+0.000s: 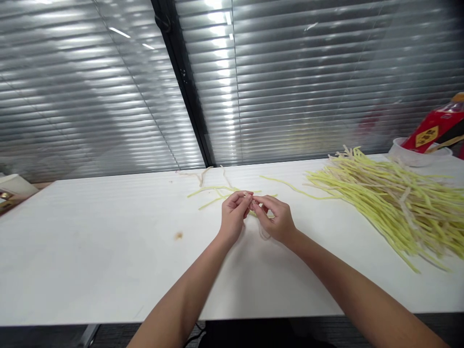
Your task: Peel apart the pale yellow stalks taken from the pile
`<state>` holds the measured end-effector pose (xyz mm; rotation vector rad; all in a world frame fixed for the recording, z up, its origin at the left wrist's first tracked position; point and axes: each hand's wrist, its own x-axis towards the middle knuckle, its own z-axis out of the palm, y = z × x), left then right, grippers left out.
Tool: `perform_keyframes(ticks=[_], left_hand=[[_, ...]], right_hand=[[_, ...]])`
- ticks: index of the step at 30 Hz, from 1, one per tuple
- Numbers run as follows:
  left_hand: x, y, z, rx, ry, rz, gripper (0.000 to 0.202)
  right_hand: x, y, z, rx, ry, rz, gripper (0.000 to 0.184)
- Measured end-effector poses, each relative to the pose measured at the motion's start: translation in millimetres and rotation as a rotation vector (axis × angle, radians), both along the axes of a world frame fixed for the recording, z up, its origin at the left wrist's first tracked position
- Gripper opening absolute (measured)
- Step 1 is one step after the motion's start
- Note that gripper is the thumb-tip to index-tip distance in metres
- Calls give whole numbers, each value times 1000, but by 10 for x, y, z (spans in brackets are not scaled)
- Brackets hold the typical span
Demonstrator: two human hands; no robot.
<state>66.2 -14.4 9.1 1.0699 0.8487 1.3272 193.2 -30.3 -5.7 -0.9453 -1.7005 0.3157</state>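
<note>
From the remote feed I saw both hands meeting over the middle of the white desk (108,251). The L hand (234,215) and R hand (276,220) sat fingertip to fingertip, w/ the fingers (242,200) of each closed in a pinch on one thin pale strand (248,195). The strand was held just above the desk, btw the two hands; I couldn't tell how far it ran, since the hands hid most of it. Just beyond the hands lay a few loose yellow-green strands (213,191), and farther back some pale trimmings (201,175). A big pile of yellow-green stalks (391,198) spread over the R side of the desk, well apart from the hands. Behind the pile, at the far R edge, stood a clear tub (416,157) w/ a red packet (435,128) leaning in it. A small brown spot (178,236) marked the desk to the L of the hands. Closed blinds (308,87) filled the bkgd.
</note>
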Motion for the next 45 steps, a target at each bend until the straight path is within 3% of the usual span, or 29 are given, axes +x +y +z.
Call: perform_keyframes(ticks=[9,20,33,45], left_hand=[[-60,65,1,-1,48,161,25],[-94,96,-3,9,56,216,28],[-114,121,2,56,31,290,25],[-167,186,61,71,1,373,26]], right_hand=[[-25,-9,-44,-82,-39,17,27],[-28,-11,-34,-249,-129,12,20],[-1,13,-56,-330,-249,44,25],[3,24,-65,-311,-324,56,22]])
